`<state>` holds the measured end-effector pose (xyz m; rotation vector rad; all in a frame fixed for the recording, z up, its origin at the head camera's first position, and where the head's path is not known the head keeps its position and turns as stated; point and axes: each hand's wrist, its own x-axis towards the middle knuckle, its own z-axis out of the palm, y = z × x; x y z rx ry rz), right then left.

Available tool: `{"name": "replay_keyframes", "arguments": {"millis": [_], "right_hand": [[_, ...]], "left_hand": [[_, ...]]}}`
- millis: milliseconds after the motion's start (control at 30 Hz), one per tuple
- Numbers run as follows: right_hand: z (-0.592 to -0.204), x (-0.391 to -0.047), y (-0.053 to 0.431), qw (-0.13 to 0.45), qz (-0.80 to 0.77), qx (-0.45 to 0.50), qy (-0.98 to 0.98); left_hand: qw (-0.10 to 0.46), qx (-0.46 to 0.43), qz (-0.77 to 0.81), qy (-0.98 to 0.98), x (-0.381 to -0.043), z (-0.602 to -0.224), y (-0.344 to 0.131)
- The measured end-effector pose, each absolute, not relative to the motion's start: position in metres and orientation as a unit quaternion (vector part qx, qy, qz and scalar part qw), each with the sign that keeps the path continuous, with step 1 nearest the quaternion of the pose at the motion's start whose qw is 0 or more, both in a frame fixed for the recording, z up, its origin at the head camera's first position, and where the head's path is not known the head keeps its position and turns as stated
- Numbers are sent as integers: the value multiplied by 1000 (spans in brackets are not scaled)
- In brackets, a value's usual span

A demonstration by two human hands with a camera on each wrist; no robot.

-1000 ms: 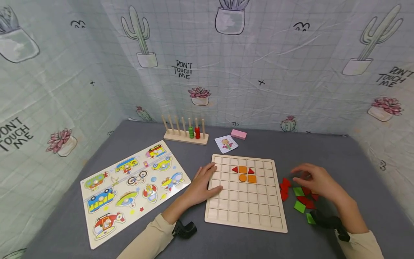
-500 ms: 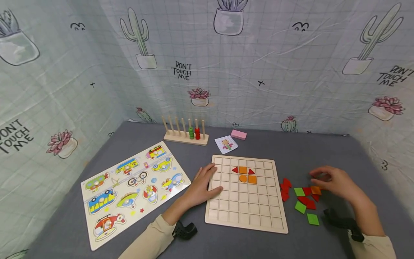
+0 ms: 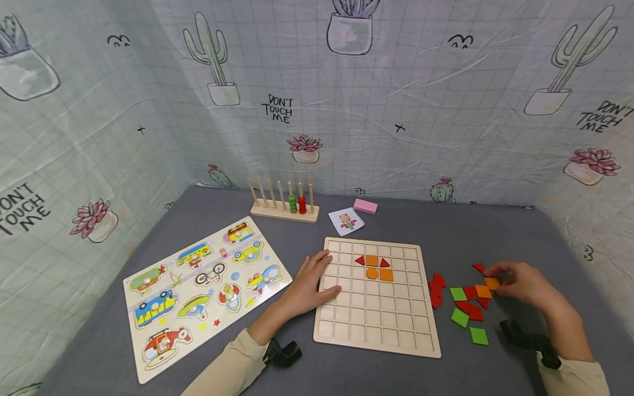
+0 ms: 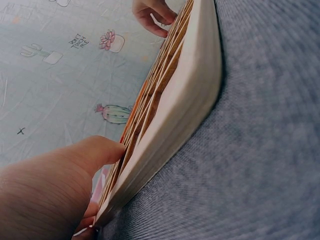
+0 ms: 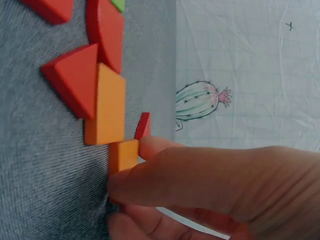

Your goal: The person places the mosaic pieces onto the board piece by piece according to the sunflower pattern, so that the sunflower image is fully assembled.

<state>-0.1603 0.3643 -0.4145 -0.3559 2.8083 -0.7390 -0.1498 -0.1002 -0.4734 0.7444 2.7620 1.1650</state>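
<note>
My left hand (image 3: 311,281) lies along the left edge of a wooden grid board (image 3: 346,322), fingers fairly straight, thumb over the rim. In the board's upper cells sit an orange round piece (image 3: 372,273), two orange squares (image 3: 386,274) and two red triangles (image 3: 360,260). Right of the board, my right hand (image 3: 525,283) pinches an orange square block (image 5: 128,154) between thumb and index finger, down at the table. Another orange square block (image 5: 111,105) lies against it, beside a red triangle (image 5: 75,75). The held block is partly covered by the thumb.
Several red pieces (image 3: 437,289) and green squares (image 3: 459,317) lie between board and right hand. A vehicle puzzle board (image 3: 210,324) is at left. Behind stand a peg stand with beads (image 3: 282,210), a pattern card (image 3: 346,220) and a pink block (image 3: 365,206).
My right hand has moved right and down off the loose pieces, uncovering orange squares and a small red triangle, and now pinches one orange square. The left hand stays put.
</note>
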Motion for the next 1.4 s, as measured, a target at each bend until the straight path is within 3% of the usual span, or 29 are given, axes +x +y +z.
{"name": "replay_keyframes", "arguments": {"millis": [800,1400], "right_hand": [[-416,-158,364,88,-235,-88,964],[-403,-154,319,58,-249,-139,957]], "left_hand": [[28,240,374,895,-150,-472,-99],[32,237,378,894,-150,-474,-100]]}}
